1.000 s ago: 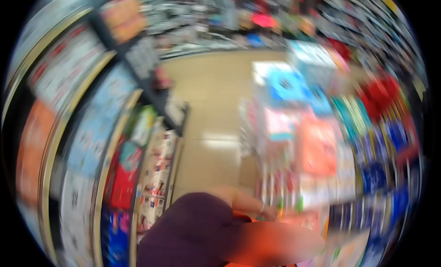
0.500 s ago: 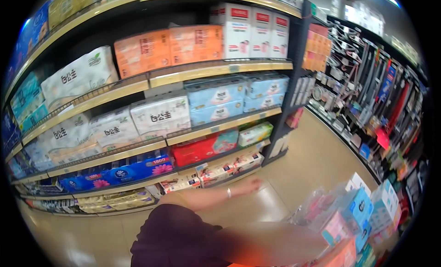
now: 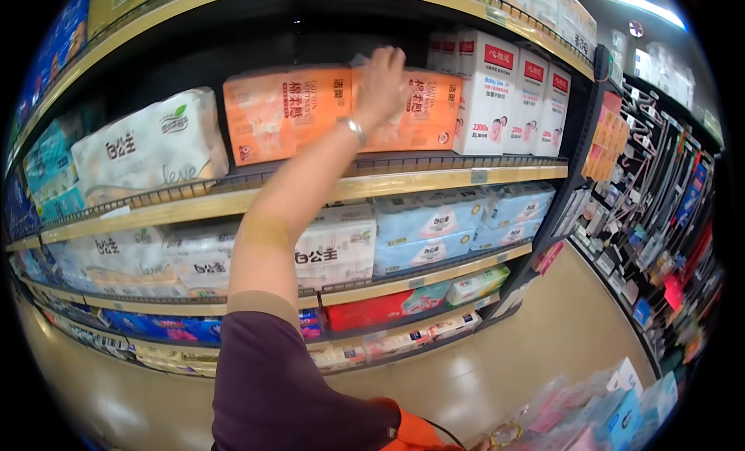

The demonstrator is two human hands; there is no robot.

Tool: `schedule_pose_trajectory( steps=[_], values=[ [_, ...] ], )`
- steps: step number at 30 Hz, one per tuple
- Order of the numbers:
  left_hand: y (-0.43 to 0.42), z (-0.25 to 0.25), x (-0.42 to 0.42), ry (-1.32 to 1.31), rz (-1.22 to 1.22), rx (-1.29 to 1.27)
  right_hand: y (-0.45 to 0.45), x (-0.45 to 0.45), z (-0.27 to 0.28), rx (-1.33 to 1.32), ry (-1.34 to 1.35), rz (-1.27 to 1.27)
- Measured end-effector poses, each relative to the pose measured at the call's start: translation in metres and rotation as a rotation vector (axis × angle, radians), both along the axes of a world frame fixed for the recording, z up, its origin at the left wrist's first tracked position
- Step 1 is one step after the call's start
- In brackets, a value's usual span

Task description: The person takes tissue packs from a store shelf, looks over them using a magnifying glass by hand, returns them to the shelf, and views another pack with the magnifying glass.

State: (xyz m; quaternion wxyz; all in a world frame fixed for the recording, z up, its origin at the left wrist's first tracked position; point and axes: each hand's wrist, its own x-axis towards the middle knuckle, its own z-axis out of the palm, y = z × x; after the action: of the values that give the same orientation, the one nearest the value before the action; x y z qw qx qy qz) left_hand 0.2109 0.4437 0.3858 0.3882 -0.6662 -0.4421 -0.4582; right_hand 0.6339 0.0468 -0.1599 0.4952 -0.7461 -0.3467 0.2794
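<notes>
My left hand (image 3: 386,86) is raised to the upper shelf, its back toward me and a bracelet on the wrist. Its fingers stretch up over the top edge of the right-hand orange tissue pack (image 3: 427,114), touching it or just in front of it; I cannot tell which. Beside it on the left stands a matching orange tissue pack (image 3: 283,114). At the bottom edge, a gold bracelet (image 3: 506,434) marks my right wrist, next to a bundle of pink and blue packs (image 3: 590,412). The fingers of my right hand are hidden.
White boxes (image 3: 489,94) stand right of the orange packs, and a white tissue pack (image 3: 147,145) lies to the left. Light blue packs (image 3: 427,230) fill part of the shelf below. A dark shelf post (image 3: 570,141) ends the unit; a rack of hanging goods (image 3: 660,187) is beyond the aisle.
My left hand has risen from low in front of the bottom shelves to the orange packs. The view has shifted, and the bundle at my right sits lower in it.
</notes>
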Motion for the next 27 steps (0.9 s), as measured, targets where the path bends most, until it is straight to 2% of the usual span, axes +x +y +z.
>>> schedule_pose_trajectory(
  steps=[2,5,7,9,12,17,19,21,23,25,27],
  values=[
    [0.024,0.037,-0.013,0.051,0.324,-0.096,0.001,-0.008,-0.005,-0.02,0.016,0.006],
    [0.039,0.048,-0.02,0.15,0.513,-0.408,0.003,-0.021,-0.009,-0.034,0.049,0.015],
    [0.053,0.063,-0.018,0.125,0.418,-0.917,0.002,-0.026,-0.011,-0.049,0.061,0.019],
    [0.059,0.063,-0.019,0.174,0.389,-0.981,0.004,-0.029,-0.012,-0.053,0.074,0.017],
    [0.044,0.065,-0.019,0.31,0.339,-0.778,0.01,-0.035,-0.013,-0.056,0.091,0.017],
    [0.016,0.072,0.0,0.299,0.37,-0.792,0.034,-0.041,-0.009,-0.05,0.098,0.051],
    [-0.004,0.057,0.012,0.42,0.428,-0.569,0.042,-0.043,-0.008,-0.042,0.097,0.075],
    [-0.011,0.037,0.015,0.382,0.34,-0.504,0.049,-0.046,-0.007,-0.034,0.099,0.096],
    [-0.03,0.022,0.028,0.315,0.193,-0.55,0.057,-0.049,-0.005,-0.022,0.103,0.12],
    [-0.051,-0.019,0.039,0.405,0.215,-0.306,0.063,-0.052,-0.004,-0.008,0.105,0.141],
    [-0.097,-0.044,0.043,0.394,0.04,-0.323,0.067,-0.056,-0.004,0.007,0.12,0.16]
  ],
)
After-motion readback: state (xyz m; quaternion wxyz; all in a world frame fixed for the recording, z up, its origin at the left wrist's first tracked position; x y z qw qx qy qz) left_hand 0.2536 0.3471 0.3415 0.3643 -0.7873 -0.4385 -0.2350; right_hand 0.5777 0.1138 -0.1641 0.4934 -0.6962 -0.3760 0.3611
